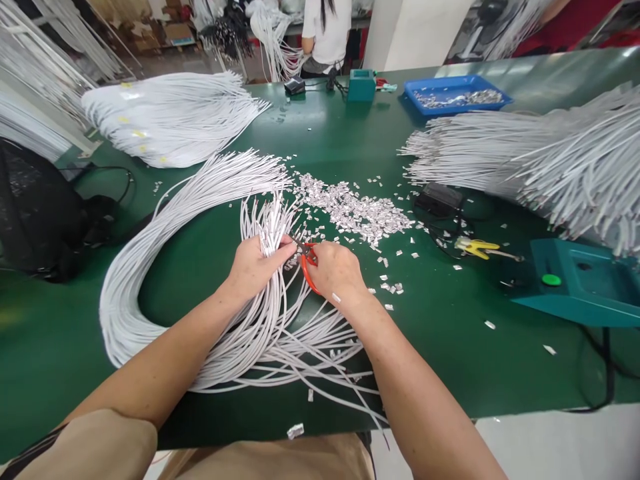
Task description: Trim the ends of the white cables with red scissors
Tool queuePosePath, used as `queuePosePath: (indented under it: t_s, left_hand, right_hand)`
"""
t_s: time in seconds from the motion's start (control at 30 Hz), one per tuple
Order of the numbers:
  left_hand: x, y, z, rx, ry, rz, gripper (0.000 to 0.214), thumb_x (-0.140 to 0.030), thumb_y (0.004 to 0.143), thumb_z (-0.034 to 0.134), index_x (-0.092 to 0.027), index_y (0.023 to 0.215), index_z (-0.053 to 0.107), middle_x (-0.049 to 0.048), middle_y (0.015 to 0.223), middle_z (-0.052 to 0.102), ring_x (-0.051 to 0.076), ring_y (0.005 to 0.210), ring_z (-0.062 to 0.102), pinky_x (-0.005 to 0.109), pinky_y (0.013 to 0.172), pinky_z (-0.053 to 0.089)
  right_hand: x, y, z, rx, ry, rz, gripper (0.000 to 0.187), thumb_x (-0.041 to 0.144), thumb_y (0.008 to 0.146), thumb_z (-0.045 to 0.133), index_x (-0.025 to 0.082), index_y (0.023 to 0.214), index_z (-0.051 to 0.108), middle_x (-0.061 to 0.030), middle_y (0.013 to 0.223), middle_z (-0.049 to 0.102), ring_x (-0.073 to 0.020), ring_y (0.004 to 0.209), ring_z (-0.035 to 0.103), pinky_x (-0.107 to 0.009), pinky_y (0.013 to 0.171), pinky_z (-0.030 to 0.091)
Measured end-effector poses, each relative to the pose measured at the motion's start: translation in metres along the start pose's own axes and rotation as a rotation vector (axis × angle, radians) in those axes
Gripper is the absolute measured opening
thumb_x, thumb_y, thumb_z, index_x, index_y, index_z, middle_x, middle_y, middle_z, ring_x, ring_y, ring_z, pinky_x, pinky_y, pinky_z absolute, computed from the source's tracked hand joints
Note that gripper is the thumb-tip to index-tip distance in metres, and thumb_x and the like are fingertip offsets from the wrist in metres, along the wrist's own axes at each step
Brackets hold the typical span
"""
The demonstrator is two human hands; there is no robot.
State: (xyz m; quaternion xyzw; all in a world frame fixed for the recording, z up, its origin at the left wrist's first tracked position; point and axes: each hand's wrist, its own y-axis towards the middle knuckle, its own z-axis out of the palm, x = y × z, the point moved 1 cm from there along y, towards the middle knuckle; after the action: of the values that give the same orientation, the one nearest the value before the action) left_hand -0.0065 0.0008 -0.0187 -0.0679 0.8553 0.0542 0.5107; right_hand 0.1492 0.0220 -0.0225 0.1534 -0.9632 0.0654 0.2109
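My left hand (257, 263) is closed round a bunch of white cables (265, 313), its thumb and forefinger pressed together near the cable ends. My right hand (337, 270) grips red-handled cutting pliers (309, 277). The pliers' dark jaws meet the fingertips of my left hand; what lies between the jaws is too small to tell. From my left hand the cables curve round in a large loop, with more cut ends fanned out behind it. Just beyond both hands lies a heap of small silvery foil pieces (360, 210).
Two more cable bundles lie at the back left (175, 117) and at the right (500, 147). A blue tray (420, 107) holds more scraps. A teal machine (575, 280), yellow-handled pliers (475, 248) and a black adapter (439, 199) sit at the right. A person in white (326, 30) is beyond the table.
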Motion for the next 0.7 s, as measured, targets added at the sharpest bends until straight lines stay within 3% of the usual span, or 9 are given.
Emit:
queuePosePath:
  t_s: [0.27, 0.5, 0.6, 0.7]
  left_hand:
    - [0.007, 0.003, -0.005, 0.123, -0.081, -0.040, 0.025, -0.042, 0.079, 0.067, -0.017, 0.082, 0.070, 0.0003, 0.067, 0.066, 0.017, 0.067, 0.059, 0.029, 0.068, 0.043]
    - [0.010, 0.005, -0.004, 0.257, -0.388, -0.147, 0.026, -0.041, 0.077, 0.072, -0.016, 0.083, 0.066, -0.0001, 0.069, 0.063, 0.013, 0.062, 0.056, 0.026, 0.063, 0.043]
    - [0.008, 0.005, -0.003, 0.275, -0.496, -0.173, 0.026, -0.038, 0.075, 0.075, -0.016, 0.083, 0.065, -0.0012, 0.067, 0.061, 0.012, 0.060, 0.054, 0.026, 0.063, 0.043]
    - [0.004, 0.004, -0.001, 0.334, -0.535, -0.156, 0.024, -0.038, 0.075, 0.074, -0.016, 0.080, 0.064, -0.0014, 0.065, 0.058, 0.012, 0.061, 0.053, 0.027, 0.064, 0.042]
  right_hand:
    - [-0.004, 0.001, 0.002, -0.024, 0.020, -0.027, 0.029, 0.034, 0.090, 0.048, 0.015, 0.079, 0.066, -0.0122, 0.082, 0.067, -0.0217, 0.074, 0.060, -0.031, 0.064, 0.038]
    - [-0.008, 0.003, -0.001, -0.004, 0.095, -0.024, 0.025, 0.032, 0.086, 0.052, 0.017, 0.070, 0.063, -0.0079, 0.074, 0.062, -0.0171, 0.065, 0.052, -0.029, 0.059, 0.033]
    - [-0.015, 0.005, -0.006, 0.030, 0.353, 0.028, 0.023, 0.033, 0.080, 0.059, 0.018, 0.063, 0.061, -0.0026, 0.065, 0.057, -0.0140, 0.060, 0.046, -0.029, 0.058, 0.033]
    - [-0.019, 0.007, -0.010, 0.000, 0.869, 0.051, 0.016, 0.034, 0.076, 0.064, 0.018, 0.075, 0.069, -0.0012, 0.073, 0.063, -0.0132, 0.065, 0.052, -0.029, 0.066, 0.041]
